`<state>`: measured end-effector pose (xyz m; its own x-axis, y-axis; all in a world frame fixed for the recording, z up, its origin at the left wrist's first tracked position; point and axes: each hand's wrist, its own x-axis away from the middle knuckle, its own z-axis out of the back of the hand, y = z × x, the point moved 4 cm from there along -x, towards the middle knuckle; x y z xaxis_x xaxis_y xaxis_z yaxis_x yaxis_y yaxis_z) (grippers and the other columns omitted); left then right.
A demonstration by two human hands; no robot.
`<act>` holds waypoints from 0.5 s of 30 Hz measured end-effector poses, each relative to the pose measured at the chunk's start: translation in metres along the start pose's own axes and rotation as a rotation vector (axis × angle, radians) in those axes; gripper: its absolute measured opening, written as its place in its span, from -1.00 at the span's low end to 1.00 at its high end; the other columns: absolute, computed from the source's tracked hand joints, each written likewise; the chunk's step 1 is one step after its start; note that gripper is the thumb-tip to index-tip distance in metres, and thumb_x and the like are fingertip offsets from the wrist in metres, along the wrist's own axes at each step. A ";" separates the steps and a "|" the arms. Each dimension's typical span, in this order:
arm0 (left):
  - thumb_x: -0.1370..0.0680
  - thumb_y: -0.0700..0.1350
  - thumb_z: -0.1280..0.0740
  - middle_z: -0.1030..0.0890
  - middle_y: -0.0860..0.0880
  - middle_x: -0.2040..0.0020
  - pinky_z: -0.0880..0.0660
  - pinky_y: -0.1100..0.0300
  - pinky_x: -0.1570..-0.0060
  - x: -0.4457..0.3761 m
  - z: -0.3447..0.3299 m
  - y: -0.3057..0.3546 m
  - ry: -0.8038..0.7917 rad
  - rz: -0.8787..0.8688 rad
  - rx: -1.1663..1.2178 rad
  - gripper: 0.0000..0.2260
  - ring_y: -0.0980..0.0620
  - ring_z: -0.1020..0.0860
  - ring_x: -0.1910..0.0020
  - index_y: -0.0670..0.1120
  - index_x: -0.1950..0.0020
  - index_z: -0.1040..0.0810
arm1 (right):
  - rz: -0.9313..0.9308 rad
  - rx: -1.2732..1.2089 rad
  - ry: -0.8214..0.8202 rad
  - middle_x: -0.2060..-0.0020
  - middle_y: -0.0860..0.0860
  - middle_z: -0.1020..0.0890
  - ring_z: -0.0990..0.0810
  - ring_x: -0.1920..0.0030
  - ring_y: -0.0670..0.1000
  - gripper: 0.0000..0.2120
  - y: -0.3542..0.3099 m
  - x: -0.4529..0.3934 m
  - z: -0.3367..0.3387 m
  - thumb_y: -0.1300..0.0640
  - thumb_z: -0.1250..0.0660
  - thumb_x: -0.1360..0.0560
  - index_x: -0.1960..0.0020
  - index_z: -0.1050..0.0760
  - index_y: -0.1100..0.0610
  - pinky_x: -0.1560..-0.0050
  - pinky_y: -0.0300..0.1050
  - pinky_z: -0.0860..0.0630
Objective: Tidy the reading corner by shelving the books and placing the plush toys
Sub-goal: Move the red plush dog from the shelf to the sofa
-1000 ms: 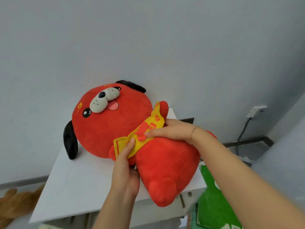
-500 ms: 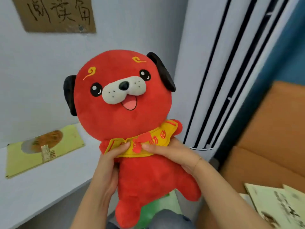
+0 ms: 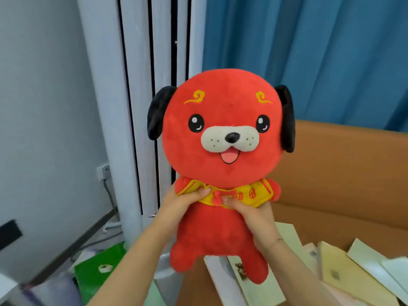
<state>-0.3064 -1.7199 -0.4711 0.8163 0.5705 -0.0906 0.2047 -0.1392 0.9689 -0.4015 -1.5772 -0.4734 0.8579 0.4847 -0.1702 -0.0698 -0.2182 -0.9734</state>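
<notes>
Both hands are on the toy: my left hand (image 3: 176, 205) wraps the plush dog (image 3: 223, 173) at its left flank with the thumb pressed on the yellow collar (image 3: 242, 196), and my right hand (image 3: 256, 217) grips the other flank, thumb just under the collar's red knot. I hold the dog upright in mid-air, facing me, its feet dangling above the books (image 3: 331, 270).

I judge the task far from finished. The dog is not yet set down anywhere, and several thin books lie fanned loose on the tan sofa (image 3: 344, 173) below, unshelved; no shelf shows from here.

The dog is short-pile red velour, soft and stuffed, with a big round head, floppy black ears, a cream felt-like muzzle and gold embroidered curls on the brow. The books look like flat, pale paper covers. Behind stand a tall white ribbed air conditioner (image 3: 141, 107) with black slots, pleated blue curtains (image 3: 309, 51), and a glossy green bag (image 3: 99, 266) on the floor.
</notes>
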 end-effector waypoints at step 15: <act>-0.55 0.01 -0.35 -0.56 0.03 -0.26 -0.46 0.11 -0.22 -0.220 -0.066 -0.150 -0.118 0.154 -0.167 -0.64 0.07 -0.54 -0.20 0.09 -0.34 -0.42 | -0.217 -0.048 0.095 0.00 0.04 -0.70 -0.68 0.00 0.02 -0.55 0.132 -0.205 0.097 0.25 -0.57 -0.28 -0.12 -0.56 0.06 0.00 -0.03 -0.61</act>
<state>-0.5521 -1.7708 -0.5808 0.8906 0.4527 0.0440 -0.0109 -0.0755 0.9971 -0.6361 -1.6227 -0.5819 0.8944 0.4433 0.0594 0.1437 -0.1592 -0.9767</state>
